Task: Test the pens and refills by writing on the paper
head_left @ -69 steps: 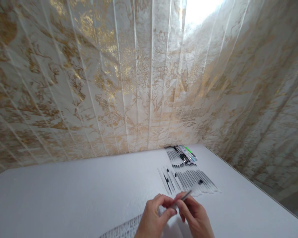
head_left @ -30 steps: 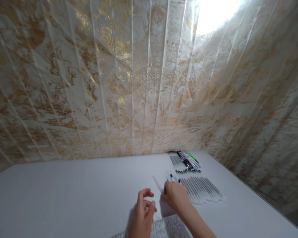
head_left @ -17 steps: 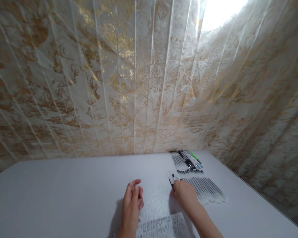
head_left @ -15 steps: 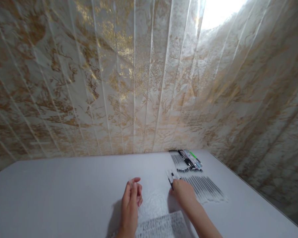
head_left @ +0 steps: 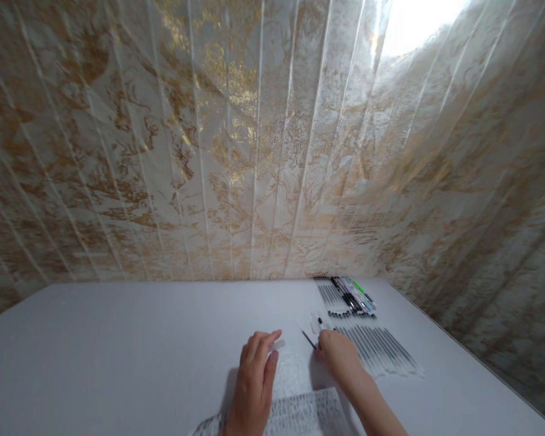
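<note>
My left hand is raised above the near middle of the table, its fingers stretched forward. Between its thumb and forefinger shows a small clear plastic piece, too blurred to identify fully. My right hand is closed around the lower end of a slim dark pen refill, whose thin pale tip points up and left. Beyond that hand lie clear plastic bits with a small black part. A row of clear pens with dark refills and black ends lies just right of it.
A sheet covered in dark writing lies at the near edge, partly behind my left hand. Farther back are more thin pens, several thicker pens and a bright green one. A gold-patterned curtain hangs behind the white table.
My left hand has shifted right, and its curled fingers have straightened. The refill in my right hand now sticks out farther to the upper left. The view has turned slightly.
</note>
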Demonstrator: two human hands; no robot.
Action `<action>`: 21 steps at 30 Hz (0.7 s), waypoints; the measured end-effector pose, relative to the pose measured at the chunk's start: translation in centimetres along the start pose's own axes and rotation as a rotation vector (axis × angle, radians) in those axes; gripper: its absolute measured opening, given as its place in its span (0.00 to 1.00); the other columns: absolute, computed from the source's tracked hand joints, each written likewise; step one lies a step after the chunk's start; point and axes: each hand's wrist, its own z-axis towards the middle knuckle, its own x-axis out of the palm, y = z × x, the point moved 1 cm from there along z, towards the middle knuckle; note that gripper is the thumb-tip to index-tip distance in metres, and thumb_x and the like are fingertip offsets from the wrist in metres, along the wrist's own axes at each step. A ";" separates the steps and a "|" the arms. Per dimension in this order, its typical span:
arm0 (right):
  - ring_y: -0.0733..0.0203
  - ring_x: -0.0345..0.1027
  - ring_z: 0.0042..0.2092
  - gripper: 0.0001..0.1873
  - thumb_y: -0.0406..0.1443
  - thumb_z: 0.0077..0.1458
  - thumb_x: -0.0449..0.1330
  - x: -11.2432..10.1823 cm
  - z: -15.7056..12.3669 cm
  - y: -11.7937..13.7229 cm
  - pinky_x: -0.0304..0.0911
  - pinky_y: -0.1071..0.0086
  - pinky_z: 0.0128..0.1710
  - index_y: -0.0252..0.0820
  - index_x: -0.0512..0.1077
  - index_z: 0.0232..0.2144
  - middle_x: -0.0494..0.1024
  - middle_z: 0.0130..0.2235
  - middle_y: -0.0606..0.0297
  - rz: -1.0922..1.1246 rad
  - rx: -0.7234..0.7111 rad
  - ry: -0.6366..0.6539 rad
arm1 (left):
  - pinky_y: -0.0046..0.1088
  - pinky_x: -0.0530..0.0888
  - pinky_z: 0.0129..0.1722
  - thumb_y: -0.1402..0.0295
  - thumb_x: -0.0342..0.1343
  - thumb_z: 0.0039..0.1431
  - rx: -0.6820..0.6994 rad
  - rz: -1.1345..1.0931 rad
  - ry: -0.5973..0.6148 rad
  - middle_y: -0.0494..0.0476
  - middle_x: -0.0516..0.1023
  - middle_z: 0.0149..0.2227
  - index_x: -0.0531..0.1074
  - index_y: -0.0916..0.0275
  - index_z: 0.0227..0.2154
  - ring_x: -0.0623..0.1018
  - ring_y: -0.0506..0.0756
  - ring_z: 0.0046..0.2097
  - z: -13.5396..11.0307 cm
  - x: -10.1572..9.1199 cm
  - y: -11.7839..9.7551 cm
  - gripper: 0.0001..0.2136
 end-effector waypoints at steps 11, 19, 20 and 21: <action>0.67 0.67 0.22 0.06 0.39 0.55 0.54 -3.9 -2.6 3.5 0.61 0.77 0.18 0.43 0.62 0.30 0.77 0.24 0.67 1.149 -0.368 -0.003 | 0.36 0.71 0.48 0.69 0.42 0.67 -0.053 0.017 0.005 0.57 0.74 0.46 0.69 0.57 0.49 0.73 0.56 0.48 0.3 0.0 0.4 0.14; 0.68 0.61 0.25 0.04 0.36 0.54 0.58 -3.3 -3.1 4.1 0.58 0.77 0.22 0.41 0.70 0.31 0.70 0.25 0.71 1.007 -0.483 -0.014 | 0.34 0.71 0.48 0.70 0.42 0.67 -0.029 -0.085 0.020 0.57 0.73 0.44 0.68 0.58 0.47 0.72 0.55 0.48 0.5 0.1 0.2 0.13; 0.67 0.62 0.27 0.04 0.35 0.54 0.59 -3.5 -3.0 3.7 0.60 0.76 0.25 0.42 0.71 0.34 0.72 0.28 0.70 0.936 -0.502 -0.028 | 0.34 0.71 0.48 0.70 0.42 0.67 -0.031 -0.100 0.020 0.57 0.72 0.45 0.68 0.58 0.47 0.72 0.55 0.48 0.5 0.1 0.2 0.12; 0.66 0.63 0.28 0.07 0.34 0.54 0.59 -3.9 -2.8 3.2 0.61 0.75 0.28 0.43 0.71 0.38 0.73 0.31 0.70 0.850 -0.509 -0.055 | 0.34 0.71 0.49 0.70 0.42 0.67 -0.035 -0.112 0.017 0.57 0.72 0.45 0.68 0.58 0.47 0.72 0.55 0.49 0.5 0.1 0.2 0.12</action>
